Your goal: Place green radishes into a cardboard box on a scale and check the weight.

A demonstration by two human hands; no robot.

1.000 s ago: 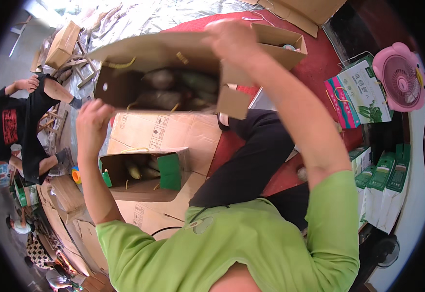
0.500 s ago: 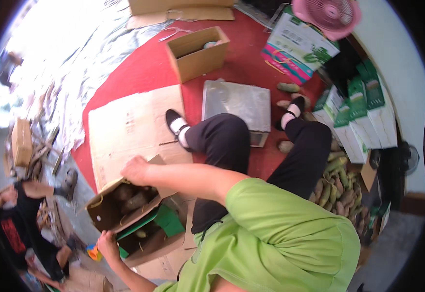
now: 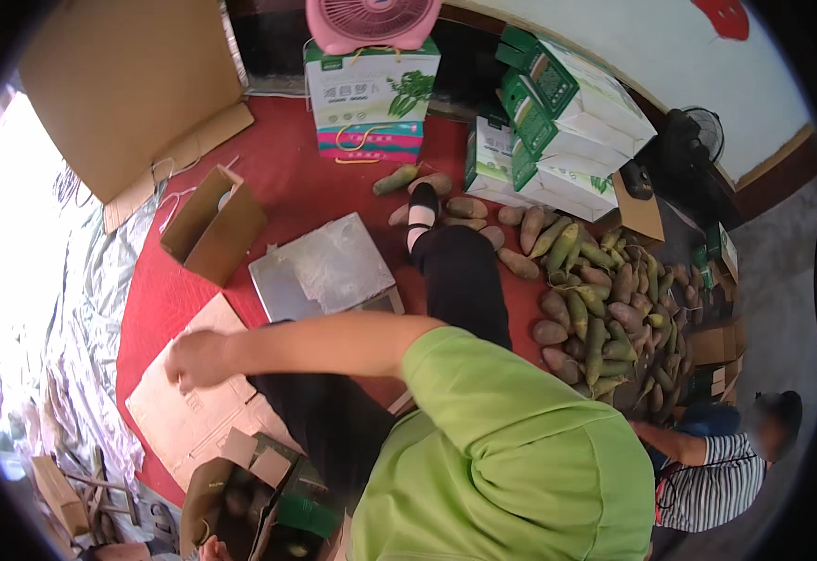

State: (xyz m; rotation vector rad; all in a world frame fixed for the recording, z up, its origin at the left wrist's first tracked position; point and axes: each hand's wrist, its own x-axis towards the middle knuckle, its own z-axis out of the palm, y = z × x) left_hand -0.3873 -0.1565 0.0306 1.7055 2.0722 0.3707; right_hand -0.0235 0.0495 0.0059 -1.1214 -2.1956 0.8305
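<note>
An open gift carton with brown inside walls and raised flaps stands at the lower left, beside my bent leg. Dark rounded radishes lie in one part of it, and a green flap shows at its right side. My left hand, partly cut off by the lower edge, grips the carton's near rim. Above a flat cardboard sheet, away from the carton, hangs my right hand. Its fingers point down and are smeared, and nothing can be made out in them.
A big heap of green and pinkish radishes covers the floor on the right. White-and-green cartons are stacked behind it. Ahead are a silvery box, a small open carton and a pink fan. Another person is at the lower right.
My view has swung to the right, bringing the radish heap and the other person into sight. My right hand has left the carton's rim; my left hand stays at it.
</note>
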